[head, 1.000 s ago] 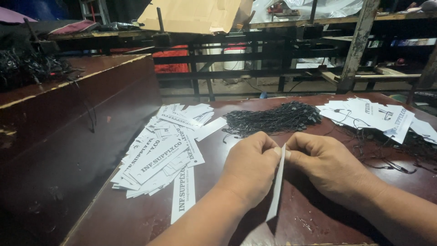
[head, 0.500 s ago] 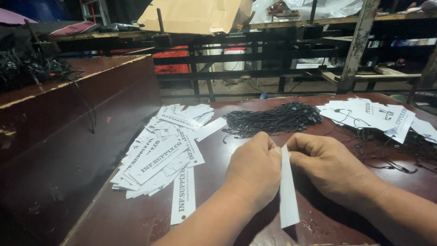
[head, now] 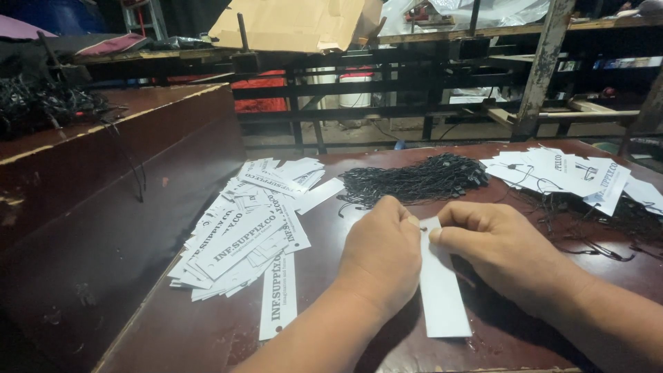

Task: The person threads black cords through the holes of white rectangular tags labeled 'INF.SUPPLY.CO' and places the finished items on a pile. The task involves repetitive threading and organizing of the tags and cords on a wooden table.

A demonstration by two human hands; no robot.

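Note:
A long white paper tag (head: 440,290) hangs down between my hands, its plain side up. My left hand (head: 381,252) pinches its top end from the left. My right hand (head: 501,245) pinches the same end from the right, fingers curled. Whether a black string is in my fingers I cannot tell. Just beyond my hands lies a bundle of black string loops (head: 414,181) on the dark brown table (head: 207,331).
A spread heap of white printed tags (head: 242,231) lies to the left. Tags with strings attached (head: 563,173) are piled at the right. A raised wooden ledge (head: 103,159) with black cords stands on the left. Metal racks and cardboard fill the background.
The tag has turned from edge-on to flat, so its white face shows. My hands stayed close together at its top end.

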